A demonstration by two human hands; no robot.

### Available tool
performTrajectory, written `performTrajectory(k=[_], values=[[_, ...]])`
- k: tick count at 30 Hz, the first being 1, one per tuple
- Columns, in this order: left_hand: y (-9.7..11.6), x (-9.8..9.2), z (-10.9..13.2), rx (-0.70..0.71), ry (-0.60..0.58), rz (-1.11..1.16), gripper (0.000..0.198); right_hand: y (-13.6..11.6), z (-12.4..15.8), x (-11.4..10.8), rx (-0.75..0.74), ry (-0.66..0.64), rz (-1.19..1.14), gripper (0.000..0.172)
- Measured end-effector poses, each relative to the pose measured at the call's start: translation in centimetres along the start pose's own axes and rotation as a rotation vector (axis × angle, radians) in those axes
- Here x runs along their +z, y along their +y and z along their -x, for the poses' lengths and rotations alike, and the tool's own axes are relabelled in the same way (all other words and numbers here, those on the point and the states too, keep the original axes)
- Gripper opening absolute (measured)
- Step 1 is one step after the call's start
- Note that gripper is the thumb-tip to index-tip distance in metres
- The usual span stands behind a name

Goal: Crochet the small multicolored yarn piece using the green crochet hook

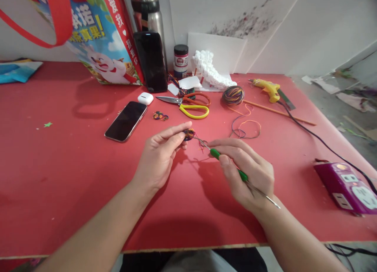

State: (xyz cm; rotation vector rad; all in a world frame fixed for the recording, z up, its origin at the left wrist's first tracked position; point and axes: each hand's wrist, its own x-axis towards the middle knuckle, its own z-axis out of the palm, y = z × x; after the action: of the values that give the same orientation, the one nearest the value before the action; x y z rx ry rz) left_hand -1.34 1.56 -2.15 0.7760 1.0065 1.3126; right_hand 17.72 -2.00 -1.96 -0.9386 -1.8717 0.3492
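A small multicoloured crocheted piece (189, 135) is held just above the red table (73, 177), pinched between the thumb and fingers of the left hand (156, 158). The right hand (250, 166) grasps a metal hook with a green handle (242, 175), pen-fashion; its forward tip meets the piece's right edge, though whether it passes through a stitch cannot be told. The hook's rear shaft crosses the wrist. Loose yarn ends (203, 144) hang near the tip.

Just beyond the hands lie a second crocheted bit (160, 115) and open scissors (194, 111) with one red and one yellow handle. Left of these, a phone (126, 121) lies flat near a white case (145, 98). To the right, a yarn ball (233, 95) touches a thin stick (279, 112), with a yellow glue gun (266, 88) behind. A second phone (150, 61) stands against a steel flask (156, 22), beside a printed bag (97, 40). A purple power block (343, 187) sits at far right.
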Motion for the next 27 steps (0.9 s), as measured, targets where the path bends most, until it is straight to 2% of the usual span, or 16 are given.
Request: performTrajectory(k=[3,9,13,16,19,21,24,27], values=[[-0.3,-0.3,-0.1,0.048,0.013,-0.056,0.021,0.0,0.2,-0.1,0.026,-0.007,-0.020,0.019],[-0.5,-0.7,0.1,0.164,-0.028,-0.197,0.023,-0.2,0.3,-0.3,0.279,0.014,-0.221,0.029],[-0.1,-0.5,0.3,0.316,-0.039,-0.389,0.024,-0.2,0.1,-0.4,0.320,0.040,-0.270,0.034],[0.1,-0.4,0.5,0.407,-0.048,-0.454,0.025,0.2,0.0,-0.6,0.455,0.088,-0.426,0.036],[0.3,-0.4,0.6,0.357,-0.042,-0.453,0.024,0.8,0.0,-0.6,0.617,0.031,-0.599,0.031],[0.3,-0.3,0.7,0.315,-0.030,-0.461,0.022,1.0,-0.1,-0.5,0.678,0.003,-0.621,0.028],[0.5,-0.2,0.8,0.298,-0.021,-0.465,0.021,1.0,-0.2,-0.6,0.645,0.023,-0.619,0.031],[0.7,-0.1,0.8,0.277,-0.022,-0.420,0.022,0.7,-0.4,-1.0,0.638,-0.039,-0.722,0.030]])
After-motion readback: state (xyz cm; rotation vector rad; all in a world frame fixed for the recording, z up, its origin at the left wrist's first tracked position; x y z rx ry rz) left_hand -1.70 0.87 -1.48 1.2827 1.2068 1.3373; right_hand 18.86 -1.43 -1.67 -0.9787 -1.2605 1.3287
